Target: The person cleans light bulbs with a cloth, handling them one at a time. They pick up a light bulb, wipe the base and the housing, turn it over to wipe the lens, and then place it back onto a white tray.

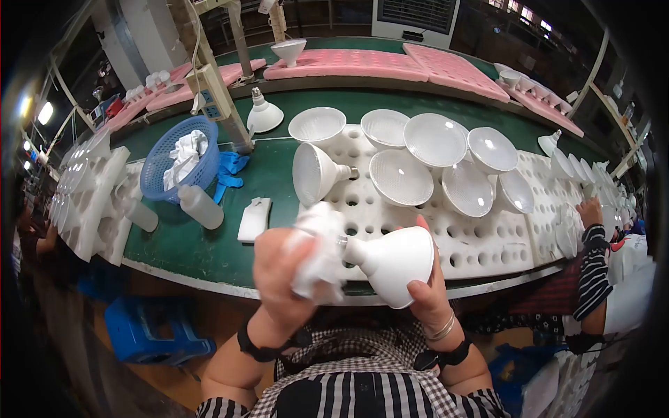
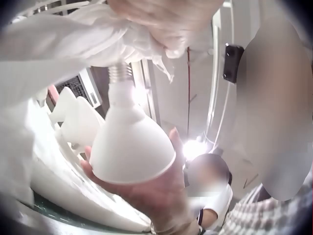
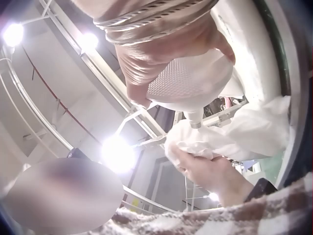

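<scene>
White lamp point(image 1: 398, 268) is up in front of me by the near edge of the green worktop point(image 1: 182, 244), held off the surface, neck and metal screw base pointing to my left, wide face tilted away to my right. Right hand point(image 1: 432, 287): curled round the wide rim, thumb on the near side, fingers on the far side, partly open to the lamp's width; forearm reaching forward. Left hand point(image 1: 279, 273): bent in at the wrist, closed on a crumpled white cloth point(image 1: 319, 259) at the screw base, a bit blurred; can't tell where each finger sits. Both forearms angle inward, one dark strap on each wrist, bracelets on the right one. Labels: markings on the outlet box point(image 1: 209, 94) too small to read. Counts: two hands, one lamp held, one cloth held. Just beyond, at least eight more lamps point(image 1: 401, 178) on the white foam tray point(image 1: 498, 254), most with the wide face up, one lying on its side; overlap hides the exact number. One lamp stands base-up point(image 1: 265, 115) left of them. To my left: two white bottles point(image 1: 202, 207), one blue basket point(image 1: 155, 182) with white cloth inside, blue glove-like item point(image 1: 229, 173) beside it, one white block point(image 1: 254, 219) near my left hand.
</scene>
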`<action>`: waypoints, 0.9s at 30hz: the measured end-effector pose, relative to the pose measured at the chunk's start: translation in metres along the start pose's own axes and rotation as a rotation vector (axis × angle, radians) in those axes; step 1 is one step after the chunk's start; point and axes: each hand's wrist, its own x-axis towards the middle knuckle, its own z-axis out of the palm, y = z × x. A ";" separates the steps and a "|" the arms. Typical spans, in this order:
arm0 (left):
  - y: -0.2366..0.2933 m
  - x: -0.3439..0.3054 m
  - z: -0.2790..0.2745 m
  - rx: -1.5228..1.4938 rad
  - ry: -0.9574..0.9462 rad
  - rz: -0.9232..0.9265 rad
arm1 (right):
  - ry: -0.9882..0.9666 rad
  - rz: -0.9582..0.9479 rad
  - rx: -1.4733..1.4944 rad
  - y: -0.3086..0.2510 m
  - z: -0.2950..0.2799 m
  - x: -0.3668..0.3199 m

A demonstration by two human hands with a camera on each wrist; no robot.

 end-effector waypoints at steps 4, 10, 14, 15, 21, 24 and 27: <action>0.025 0.016 0.021 0.235 -0.277 0.228 | 0.005 0.067 0.161 -0.011 0.013 -0.008; 0.007 0.015 0.026 -0.181 -0.414 -0.351 | -0.192 -0.527 -0.785 -0.021 -0.006 -0.016; 0.011 0.013 0.036 -0.805 -0.273 -0.896 | -0.309 -1.045 -1.084 -0.029 -0.003 -0.012; 0.014 0.015 0.034 -0.806 -0.266 -0.897 | -0.316 -1.045 -1.084 -0.030 -0.005 -0.016; 0.015 0.021 0.038 -0.150 -0.208 -0.114 | -0.059 0.003 -0.123 -0.021 -0.002 -0.025; 0.016 0.023 0.043 -0.230 -0.229 -0.184 | -0.019 0.015 -0.136 -0.025 -0.007 -0.029; 0.004 0.021 0.054 -0.644 0.035 -0.681 | 0.033 -0.076 -0.189 -0.022 -0.015 -0.031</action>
